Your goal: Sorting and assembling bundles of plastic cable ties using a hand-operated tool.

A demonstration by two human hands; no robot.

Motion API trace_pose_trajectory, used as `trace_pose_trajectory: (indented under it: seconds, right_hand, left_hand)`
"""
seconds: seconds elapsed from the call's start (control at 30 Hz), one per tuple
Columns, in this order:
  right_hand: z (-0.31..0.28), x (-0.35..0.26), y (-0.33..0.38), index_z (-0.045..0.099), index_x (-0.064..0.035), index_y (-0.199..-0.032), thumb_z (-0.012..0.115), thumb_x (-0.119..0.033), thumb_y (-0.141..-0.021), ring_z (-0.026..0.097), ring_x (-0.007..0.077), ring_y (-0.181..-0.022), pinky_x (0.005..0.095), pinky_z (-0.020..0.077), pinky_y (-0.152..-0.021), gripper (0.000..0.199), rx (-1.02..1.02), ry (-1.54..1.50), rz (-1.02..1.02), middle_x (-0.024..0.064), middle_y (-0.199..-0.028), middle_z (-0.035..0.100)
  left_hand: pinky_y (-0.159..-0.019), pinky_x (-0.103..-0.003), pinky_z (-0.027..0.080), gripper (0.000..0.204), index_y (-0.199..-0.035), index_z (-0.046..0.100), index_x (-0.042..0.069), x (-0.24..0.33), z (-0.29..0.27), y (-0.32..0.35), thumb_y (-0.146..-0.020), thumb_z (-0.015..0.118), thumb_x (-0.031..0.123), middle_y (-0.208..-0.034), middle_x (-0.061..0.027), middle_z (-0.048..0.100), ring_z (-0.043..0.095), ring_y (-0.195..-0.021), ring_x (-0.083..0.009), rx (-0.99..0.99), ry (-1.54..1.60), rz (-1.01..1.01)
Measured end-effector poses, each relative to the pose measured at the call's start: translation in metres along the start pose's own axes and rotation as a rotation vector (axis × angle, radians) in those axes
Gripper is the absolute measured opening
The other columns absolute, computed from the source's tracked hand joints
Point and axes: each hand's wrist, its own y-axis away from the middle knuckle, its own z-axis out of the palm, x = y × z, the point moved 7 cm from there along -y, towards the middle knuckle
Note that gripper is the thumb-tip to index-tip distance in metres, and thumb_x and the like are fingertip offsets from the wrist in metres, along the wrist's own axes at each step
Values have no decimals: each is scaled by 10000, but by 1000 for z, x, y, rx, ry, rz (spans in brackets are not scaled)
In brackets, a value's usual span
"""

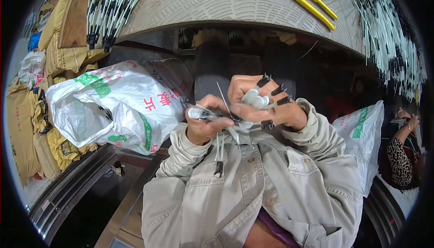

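In front of my chest, both hands are closed around white plastic strips with black clip-like ends. My left hand pinches a few white strips between thumb and fingers; one hangs down with its black end over my jacket. Close beside it, my right hand grips a bunch of white strips, whose black tips stick out past the fingers to the right. A thin piece points upward between the hands. Motion blurs where the hands meet, so whether the two bundles touch there I cannot tell.
Ahead lies a patterned grey tabletop with yellow-handled pliers. Piles of similar strips overhang its left and right. An open white sack sits left, another sack right. A person's patterned sleeve shows far right.
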Motion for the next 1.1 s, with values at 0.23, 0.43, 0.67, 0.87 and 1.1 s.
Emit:
trace_pose_trajectory:
  seconds: [0.23,0.43,0.67,0.87,1.1]
  right_hand:
    - [15,-18,5,489,-26,-639,610,-15,-662,516,209,-574,318,392,-538,123,-67,123,-94,61,-645,532]
    - [12,-17,9,523,-42,-719,609,-56,-736,535,222,-570,297,406,-554,89,-65,69,-166,64,-676,558]
    - [-6,22,7,540,-12,-749,709,-117,-730,570,139,-691,270,448,-623,199,-133,-208,216,77,-742,586]
    - [-15,24,-7,566,-33,-779,802,-122,-653,533,94,-702,235,430,-625,282,60,-18,356,30,-750,552]
    - [-14,13,-15,554,-14,-797,776,-178,-689,557,136,-675,277,449,-605,297,28,178,64,48,-725,568]
  left_hand:
    - [-485,-193,372,414,-744,503,8,9,13,-2,-805,659,386,-619,-36,572,507,-550,-57,-167,-4,-80]
    - [-534,-201,391,458,-816,488,3,9,8,-1,-842,588,449,-694,-41,563,525,-609,-67,-291,-67,-149]
    - [-675,-263,470,572,-971,503,-33,-12,1,1,-843,530,524,-852,-112,598,598,-766,-152,-321,324,-273]
    - [-679,-253,458,744,-1025,497,-22,-28,-17,-2,-617,750,546,-835,-70,590,574,-743,-133,-33,451,-523]
    - [-716,-230,430,513,-1150,468,-13,7,-11,-13,-719,737,60,-896,-40,577,530,-819,-97,19,-179,-61]
